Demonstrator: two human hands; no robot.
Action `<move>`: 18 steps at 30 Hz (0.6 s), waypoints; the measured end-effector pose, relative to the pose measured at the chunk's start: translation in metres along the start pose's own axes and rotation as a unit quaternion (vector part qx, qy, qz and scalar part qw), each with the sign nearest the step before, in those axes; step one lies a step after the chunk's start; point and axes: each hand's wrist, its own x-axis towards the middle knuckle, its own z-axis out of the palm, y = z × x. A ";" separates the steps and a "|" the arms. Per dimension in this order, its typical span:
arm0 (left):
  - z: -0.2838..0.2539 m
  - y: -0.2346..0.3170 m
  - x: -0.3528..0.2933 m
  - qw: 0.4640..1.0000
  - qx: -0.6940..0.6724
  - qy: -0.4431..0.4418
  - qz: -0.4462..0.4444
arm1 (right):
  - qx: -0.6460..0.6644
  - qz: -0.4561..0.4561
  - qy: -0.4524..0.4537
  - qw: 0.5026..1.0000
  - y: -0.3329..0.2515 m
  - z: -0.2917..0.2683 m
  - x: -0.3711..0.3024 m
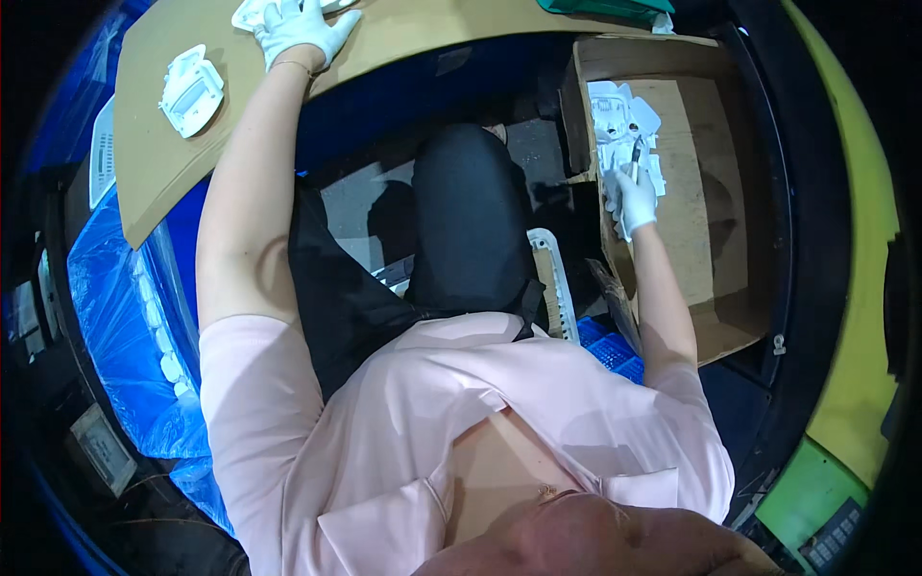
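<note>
My left hand, in a white glove, reaches to the far edge of the brown table. Its fingers are spread over a white plastic part, which the top of the picture cuts off. Another white moulded part lies on the table to the left of that hand. On the right, my gloved right hand is inside a cardboard box, closed around a slim pen-like tool with a dark end. Several white plastic pieces lie in the box just beyond the hand, some perhaps touching it.
The brown tabletop curves across the far side, with a green item at its back. Blue plastic sheeting covers white pieces at the left. A white crate edge and a blue basket sit beside my leg.
</note>
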 end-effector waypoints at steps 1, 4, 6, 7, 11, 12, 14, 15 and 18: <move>-0.004 -0.001 -0.001 1.000 -0.019 -0.005 -0.006 | 0.010 -0.041 0.012 0.999 0.003 0.009 0.016; -0.008 0.007 -0.001 0.999 -0.035 -0.003 -0.009 | -0.102 -0.149 0.095 0.979 0.035 0.031 0.093; 0.004 0.000 0.000 0.997 -0.054 0.049 0.000 | -0.177 -0.128 0.113 0.969 0.039 0.040 0.124; -0.006 -0.011 -0.003 0.893 -0.434 0.047 0.106 | -0.215 -0.101 0.125 0.963 0.051 0.037 0.144; -0.046 0.022 -0.008 0.977 -0.149 0.146 0.053 | -0.303 -0.056 0.098 0.946 0.057 0.032 0.168; -0.042 0.018 -0.008 0.967 -0.158 0.193 0.051 | -0.303 -0.059 0.094 0.947 0.053 0.036 0.161; -0.034 0.014 -0.007 0.963 -0.168 0.206 0.036 | -0.295 -0.079 0.121 0.945 0.049 0.034 0.139; -0.029 0.012 -0.006 0.959 -0.178 0.218 0.022 | -0.296 -0.077 0.126 0.944 0.055 0.028 0.133; -0.024 0.020 -0.002 0.957 -0.185 0.221 0.026 | -0.110 -0.065 0.105 0.986 0.074 -0.005 0.105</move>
